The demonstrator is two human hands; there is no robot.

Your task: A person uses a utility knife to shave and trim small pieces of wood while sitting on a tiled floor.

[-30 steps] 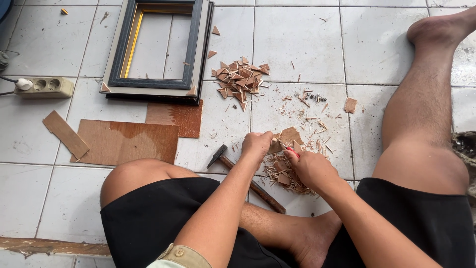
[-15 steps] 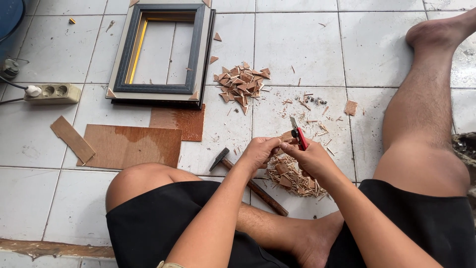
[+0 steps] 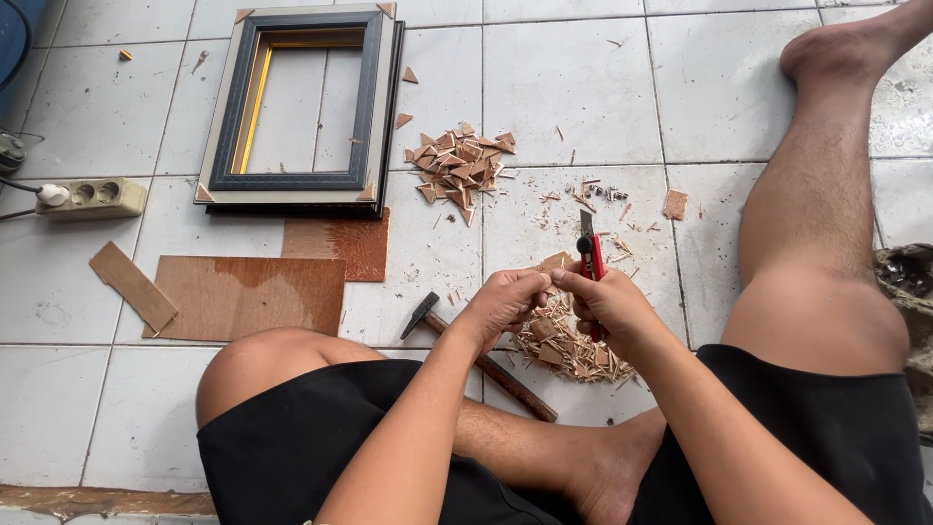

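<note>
Sitting on the tiled floor [image 3: 622, 87], the person works at lower centre. Leftmost lie a power strip [image 3: 92, 197] and frame [image 3: 301, 102], then plywood sheets [image 3: 248, 292] and a hammer [image 3: 476, 355]. The left hand [image 3: 505, 303] has its grip pinched shut on a small wood chip [image 3: 556, 262], directly left of the right hand [image 3: 612, 309], clamped around a red knife [image 3: 589, 258] whose long axis points up-frame. Both hover above the shavings pile [image 3: 573, 345]. Compared with half a second ago, the hands have barely shifted; the camera has tilted slightly.
</note>
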